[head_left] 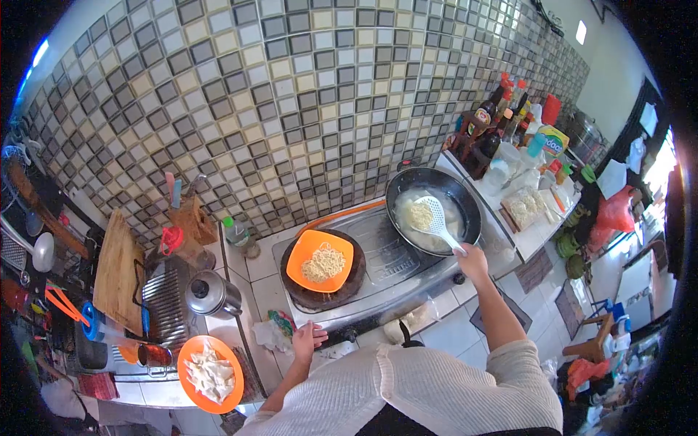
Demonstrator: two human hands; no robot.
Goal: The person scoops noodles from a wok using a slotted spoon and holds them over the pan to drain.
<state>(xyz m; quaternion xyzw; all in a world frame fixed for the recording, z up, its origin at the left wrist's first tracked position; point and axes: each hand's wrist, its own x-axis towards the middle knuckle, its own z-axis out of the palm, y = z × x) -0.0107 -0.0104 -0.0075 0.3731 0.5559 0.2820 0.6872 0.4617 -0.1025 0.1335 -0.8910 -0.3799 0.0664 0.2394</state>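
Note:
My right hand is closed round the handle of a white slotted spoon. A small clump of pale noodles lies on the spoon, over the black wok, which has cloudy liquid in it. My left hand holds nothing, its fingers apart near the stove's front edge. Nearest to it, a square orange bowl with noodles in it rests on the left burner. Farther left is an orange plate piled with white folded pieces.
The metal stove spans the tiled counter. Bottles and bags crowd the right counter. On the left stand a lidded metal pot, a dish rack, a wooden board and a green-capped bottle.

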